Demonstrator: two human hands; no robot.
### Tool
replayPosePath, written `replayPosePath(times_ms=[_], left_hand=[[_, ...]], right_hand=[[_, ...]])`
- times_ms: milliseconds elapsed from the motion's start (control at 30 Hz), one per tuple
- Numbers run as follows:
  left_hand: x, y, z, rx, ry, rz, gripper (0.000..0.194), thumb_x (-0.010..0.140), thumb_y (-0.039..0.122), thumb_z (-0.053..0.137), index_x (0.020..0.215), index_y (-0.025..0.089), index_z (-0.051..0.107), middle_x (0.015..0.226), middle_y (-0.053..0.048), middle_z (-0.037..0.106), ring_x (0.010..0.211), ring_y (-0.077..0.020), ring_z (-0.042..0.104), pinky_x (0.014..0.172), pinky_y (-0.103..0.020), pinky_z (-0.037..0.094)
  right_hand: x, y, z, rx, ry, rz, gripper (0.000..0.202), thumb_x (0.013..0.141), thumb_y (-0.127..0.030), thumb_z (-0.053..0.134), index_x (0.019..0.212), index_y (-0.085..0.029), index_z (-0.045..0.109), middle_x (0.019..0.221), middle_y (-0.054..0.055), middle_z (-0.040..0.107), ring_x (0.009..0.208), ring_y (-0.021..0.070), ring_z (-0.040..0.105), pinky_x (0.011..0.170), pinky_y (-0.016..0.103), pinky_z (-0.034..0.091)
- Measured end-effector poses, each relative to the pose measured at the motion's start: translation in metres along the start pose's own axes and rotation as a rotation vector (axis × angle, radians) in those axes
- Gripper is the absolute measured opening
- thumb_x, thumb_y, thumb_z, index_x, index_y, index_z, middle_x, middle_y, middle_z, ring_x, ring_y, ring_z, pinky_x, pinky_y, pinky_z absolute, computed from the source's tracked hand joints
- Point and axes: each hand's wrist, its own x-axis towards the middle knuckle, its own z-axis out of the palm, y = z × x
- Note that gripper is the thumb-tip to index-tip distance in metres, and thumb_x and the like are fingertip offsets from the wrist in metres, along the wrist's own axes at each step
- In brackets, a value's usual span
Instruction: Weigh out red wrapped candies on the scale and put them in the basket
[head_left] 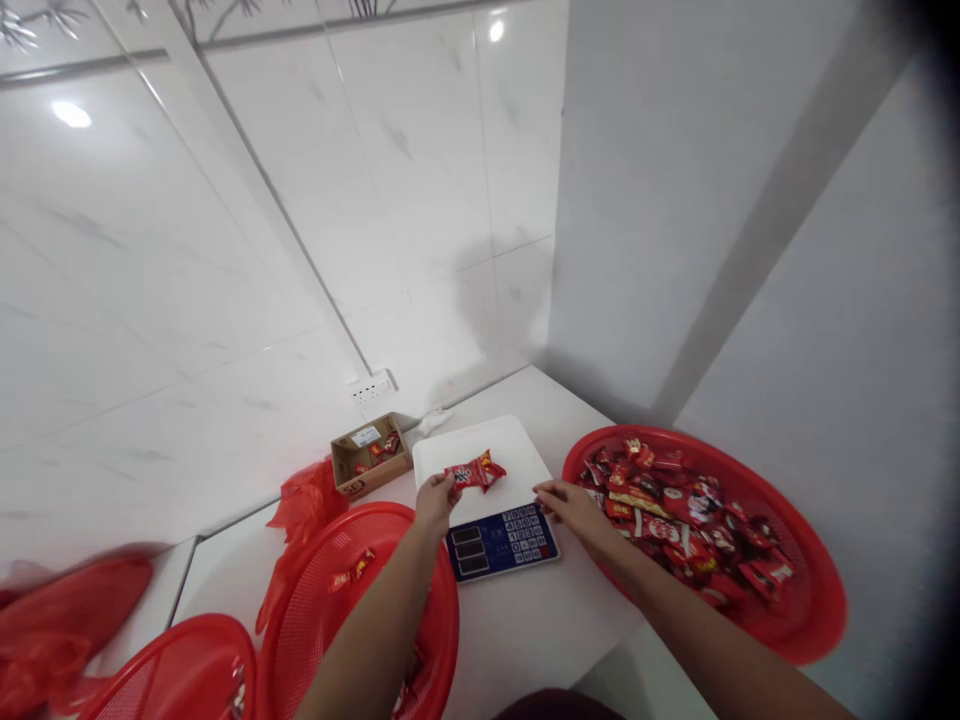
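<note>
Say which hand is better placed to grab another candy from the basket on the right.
Right, probably: the right hand is nearer that basket; the left hand pinches a red packet over the scale.

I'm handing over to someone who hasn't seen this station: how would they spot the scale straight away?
Find the white table where the tiled wall meets the grey wall. On it, the scale sits between the well-filled red basket on the right and another red basket on the left. Its blue panel of number keys sets it apart.
</note>
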Motion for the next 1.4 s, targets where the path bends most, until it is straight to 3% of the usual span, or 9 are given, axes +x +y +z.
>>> replayPosePath(times_ms=[133, 267, 400, 500, 667, 967, 1100, 1267, 1400], left_hand=[[0.019, 0.011, -0.012, 0.061, 0.086, -0.079, 0.025, 0.085, 0.029, 0.051, 0.106, 0.016, 0.053, 0.106, -0.006, 0.057, 0.086, -0.0153, 0.057, 0.073, -0.035, 0.051], [0.008, 0.007, -0.014, 0.122, 0.103, -0.093, 0.045, 0.077, 0.022, 0.061, 0.119, 0.019, 0.044, 0.118, -0.008, 0.053, 0.105, -0.0209, 0.052, 0.088, -0.04, 0.042], [-0.016, -0.003, -0.009, 0.098, 0.008, -0.075, 0.047, 0.071, 0.019, 0.065, 0.115, 0.022, 0.048, 0.116, -0.007, 0.056, 0.113, -0.0192, 0.048, 0.095, -0.035, 0.035], [-0.033, -0.012, -0.005, 0.046, -0.053, -0.115, 0.041, 0.07, 0.021, 0.066, 0.108, 0.022, 0.052, 0.113, -0.009, 0.058, 0.11, -0.0199, 0.051, 0.092, -0.034, 0.039], [-0.06, -0.027, -0.002, -0.025, -0.125, -0.221, 0.033, 0.072, 0.018, 0.063, 0.103, 0.021, 0.052, 0.108, -0.009, 0.06, 0.094, -0.0177, 0.061, 0.082, -0.03, 0.047], [-0.08, -0.021, -0.017, -0.088, -0.188, -0.238, 0.025, 0.073, 0.016, 0.063, 0.096, 0.018, 0.054, 0.098, -0.008, 0.065, 0.078, -0.014, 0.064, 0.073, -0.027, 0.049], [-0.079, -0.023, -0.021, -0.118, -0.191, -0.258, 0.021, 0.075, 0.016, 0.06, 0.095, 0.018, 0.052, 0.095, -0.008, 0.066, 0.077, -0.0144, 0.065, 0.073, -0.027, 0.049], [-0.081, -0.028, -0.011, -0.098, -0.252, -0.301, 0.022, 0.075, 0.019, 0.06, 0.095, 0.017, 0.052, 0.094, -0.008, 0.066, 0.078, -0.0145, 0.065, 0.077, -0.029, 0.048], [-0.082, -0.03, 0.005, -0.073, -0.364, -0.303, 0.028, 0.075, 0.028, 0.063, 0.099, 0.018, 0.052, 0.101, -0.008, 0.064, 0.082, -0.0154, 0.063, 0.079, -0.03, 0.047]], right_hand=[[0.008, 0.031, -0.038, -0.243, 0.111, 0.006, 0.032, 0.078, -0.027, 0.042, 0.1, -0.015, 0.061, 0.101, 0.011, 0.066, 0.095, 0.0219, 0.059, 0.085, 0.035, 0.042], [0.005, 0.063, -0.059, -0.482, 0.104, 0.039, 0.038, 0.072, -0.018, 0.05, 0.109, -0.014, 0.059, 0.113, 0.015, 0.061, 0.108, 0.0253, 0.054, 0.095, 0.037, 0.035], [0.0, 0.081, -0.052, -0.651, 0.042, 0.076, 0.058, 0.068, -0.017, 0.058, 0.125, -0.016, 0.049, 0.132, 0.016, 0.047, 0.12, 0.0271, 0.045, 0.096, 0.037, 0.035], [0.003, 0.085, -0.039, -0.756, 0.058, 0.132, 0.068, 0.069, -0.014, 0.057, 0.134, -0.021, 0.038, 0.142, 0.018, 0.032, 0.125, 0.034, 0.036, 0.093, 0.049, 0.034], [0.013, 0.082, -0.028, -0.824, 0.126, 0.135, 0.049, 0.081, -0.014, 0.039, 0.13, -0.018, 0.042, 0.134, 0.022, 0.041, 0.118, 0.0377, 0.042, 0.088, 0.058, 0.032], [0.016, 0.082, -0.061, -0.498, 0.202, 0.008, 0.036, 0.076, -0.013, 0.043, 0.109, -0.019, 0.056, 0.11, 0.011, 0.062, 0.102, 0.0235, 0.056, 0.089, 0.036, 0.04], [0.024, 0.075, -0.078, -0.262, 0.329, -0.006, 0.034, 0.075, -0.022, 0.047, 0.109, -0.02, 0.053, 0.11, 0.007, 0.062, 0.104, 0.023, 0.055, 0.094, 0.039, 0.039], [0.028, 0.056, -0.096, 0.056, 0.496, 0.057, 0.038, 0.071, -0.033, 0.054, 0.106, -0.021, 0.05, 0.099, 0.007, 0.064, 0.097, 0.0266, 0.059, 0.088, 0.044, 0.043], [0.024, 0.031, -0.095, 0.349, 0.454, 0.093, 0.033, 0.072, -0.036, 0.055, 0.101, -0.024, 0.047, 0.083, 0.003, 0.066, 0.074, 0.0218, 0.064, 0.068, 0.039, 0.052]])
